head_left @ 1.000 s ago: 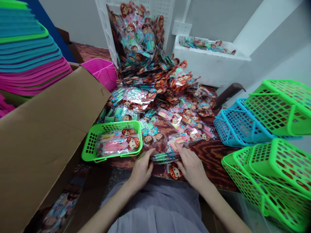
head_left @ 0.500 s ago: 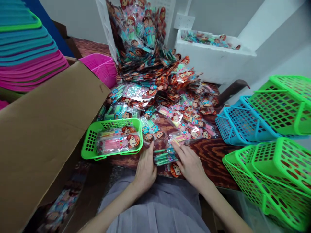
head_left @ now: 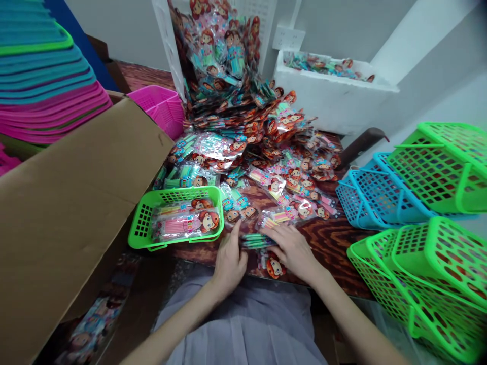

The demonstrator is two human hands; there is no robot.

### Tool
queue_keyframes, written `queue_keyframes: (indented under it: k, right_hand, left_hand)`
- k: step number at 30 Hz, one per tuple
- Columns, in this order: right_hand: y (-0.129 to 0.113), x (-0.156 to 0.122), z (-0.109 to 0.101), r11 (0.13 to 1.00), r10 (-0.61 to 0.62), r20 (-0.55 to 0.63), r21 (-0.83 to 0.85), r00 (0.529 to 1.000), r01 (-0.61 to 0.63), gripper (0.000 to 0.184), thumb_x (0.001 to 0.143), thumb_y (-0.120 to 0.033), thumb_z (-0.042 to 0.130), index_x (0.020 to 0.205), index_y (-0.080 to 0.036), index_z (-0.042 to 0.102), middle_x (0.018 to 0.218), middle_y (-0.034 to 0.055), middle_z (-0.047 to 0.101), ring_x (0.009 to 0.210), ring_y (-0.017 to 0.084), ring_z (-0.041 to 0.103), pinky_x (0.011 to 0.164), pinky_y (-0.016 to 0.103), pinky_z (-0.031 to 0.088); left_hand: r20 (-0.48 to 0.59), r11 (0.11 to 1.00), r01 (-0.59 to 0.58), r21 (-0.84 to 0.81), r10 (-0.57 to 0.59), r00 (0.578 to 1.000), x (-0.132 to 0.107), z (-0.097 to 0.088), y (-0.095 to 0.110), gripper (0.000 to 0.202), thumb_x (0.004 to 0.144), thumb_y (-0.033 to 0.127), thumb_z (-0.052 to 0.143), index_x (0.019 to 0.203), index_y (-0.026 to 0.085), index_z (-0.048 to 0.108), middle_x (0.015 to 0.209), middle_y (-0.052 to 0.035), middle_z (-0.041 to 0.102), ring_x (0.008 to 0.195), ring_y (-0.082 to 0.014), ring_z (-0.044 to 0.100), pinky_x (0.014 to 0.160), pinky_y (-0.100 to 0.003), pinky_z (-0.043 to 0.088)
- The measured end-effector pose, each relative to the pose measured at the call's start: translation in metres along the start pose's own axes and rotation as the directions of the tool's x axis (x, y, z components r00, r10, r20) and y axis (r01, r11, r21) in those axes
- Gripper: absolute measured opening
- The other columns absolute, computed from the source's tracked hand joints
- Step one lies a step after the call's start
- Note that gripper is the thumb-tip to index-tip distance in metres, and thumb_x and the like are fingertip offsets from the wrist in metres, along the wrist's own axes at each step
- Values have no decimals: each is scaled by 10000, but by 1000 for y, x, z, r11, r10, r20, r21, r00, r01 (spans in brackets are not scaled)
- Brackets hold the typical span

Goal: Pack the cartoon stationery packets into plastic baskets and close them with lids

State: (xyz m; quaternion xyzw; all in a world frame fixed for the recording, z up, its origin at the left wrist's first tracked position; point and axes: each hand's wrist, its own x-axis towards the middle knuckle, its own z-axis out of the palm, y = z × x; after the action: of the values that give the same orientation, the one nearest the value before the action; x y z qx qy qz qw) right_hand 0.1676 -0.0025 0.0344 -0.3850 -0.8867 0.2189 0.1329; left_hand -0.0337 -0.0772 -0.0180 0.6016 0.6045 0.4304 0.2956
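My left hand (head_left: 229, 258) and my right hand (head_left: 289, 247) press in from both sides on a small stack of packets (head_left: 255, 242) at the table's near edge. The packets are clear bags with green sticks and a cartoon girl's head (head_left: 274, 265). Both hands have their fingers curled against the stack. Just to the left sits a green basket (head_left: 140, 228) holding pink packets (head_left: 186, 223). Behind lies a large heap of the same packets (head_left: 258, 137), climbing up a white crate.
An open cardboard box flap (head_left: 68, 213) fills the left. Stacked coloured basket lids (head_left: 41, 76) rise at far left, a pink basket (head_left: 160, 109) behind. Blue baskets (head_left: 369, 197) and green baskets (head_left: 429, 274) stand at right. A white foam box (head_left: 335, 101) sits at the back.
My hands have drawn closer together, squeezing the packets into a tighter stack. My right hand slid left and flattened over it. The view shifted slightly.
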Motion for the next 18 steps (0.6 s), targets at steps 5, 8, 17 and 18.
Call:
queue_keyframes:
  k: [5, 8, 17, 18]
  right_hand:
    - [22, 8, -9, 613, 386, 4, 746, 922, -260, 401, 733, -291, 803, 1119, -242, 710, 1094, 32, 737, 1017, 236, 662, 924, 361, 485]
    - [23, 2, -9, 126, 487, 140, 966, 862, -228, 424, 725, -346, 822, 1120, -249, 706, 1034, 11, 753, 900, 171, 691, 841, 283, 525]
    - [-17, -17, 36, -398, 483, 343, 906, 806, -147, 297, 727, -322, 839, 983, -229, 719, 857, -3, 756, 591, 121, 659, 586, 249, 560]
    - [-20, -16, 40, -423, 481, 360, 894, 800, -148, 324, 723, -327, 842, 1005, -228, 718, 837, -5, 754, 561, 117, 644, 561, 248, 556]
  left_hand:
    - [19, 888, 142, -437, -149, 989, 10, -8, 22, 727, 893, 190, 535, 1546, 267, 225, 1487, -91, 486, 1226, -206, 553, 1099, -376, 377]
    - [100, 725, 241, -646, -232, 968, 16, -6, 32, 684, 900, 307, 593, 1511, 260, 289, 1435, -117, 525, 1018, -177, 598, 995, -363, 441]
    - [343, 373, 409, -833, -231, 910, 36, 8, 57, 960, 729, 371, 821, 1520, 244, 290, 1537, -132, 410, 1373, -275, 434, 1115, -379, 364]
    - [342, 367, 407, -837, -230, 911, 38, 8, 59, 998, 717, 362, 831, 1533, 247, 267, 1540, -130, 406, 1377, -278, 431, 1108, -372, 374]
